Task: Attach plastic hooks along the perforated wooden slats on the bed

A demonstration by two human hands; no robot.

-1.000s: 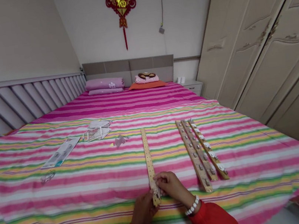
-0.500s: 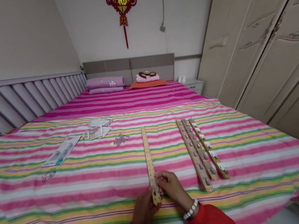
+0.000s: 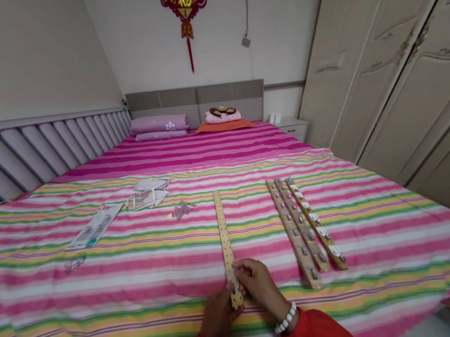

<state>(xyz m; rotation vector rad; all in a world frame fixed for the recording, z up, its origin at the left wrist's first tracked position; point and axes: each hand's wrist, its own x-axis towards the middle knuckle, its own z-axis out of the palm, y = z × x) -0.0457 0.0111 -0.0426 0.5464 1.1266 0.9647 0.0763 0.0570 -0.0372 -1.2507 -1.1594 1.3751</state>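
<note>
A long, narrow perforated wooden strip (image 3: 223,230) lies lengthwise on the striped bedspread, its near end between my hands. My left hand (image 3: 217,311) grips that end from the left, with fingers around its edge. From the right, my right hand (image 3: 256,279) pinches at the strip's near part; whatever sits in the fingertips is too small to make out. A small shiny metal piece (image 3: 233,289) rests on the strip between the fingers, beside a clear patch. To the right lie three strips with metal fittings, the outermost strip (image 3: 317,222) also carrying white round pieces.
The striped bedspread (image 3: 140,282) covers the bed. Left of the strip lie small flat grey pieces (image 3: 182,209), a stack of packets (image 3: 148,194), a long clear package (image 3: 96,226) and a thin wire-like loop (image 3: 75,262). Wardrobes (image 3: 396,69) stand at right.
Both hands stay at the strip's near end with almost the same grip. The whole view has shifted very slightly; nothing else has visibly moved.
</note>
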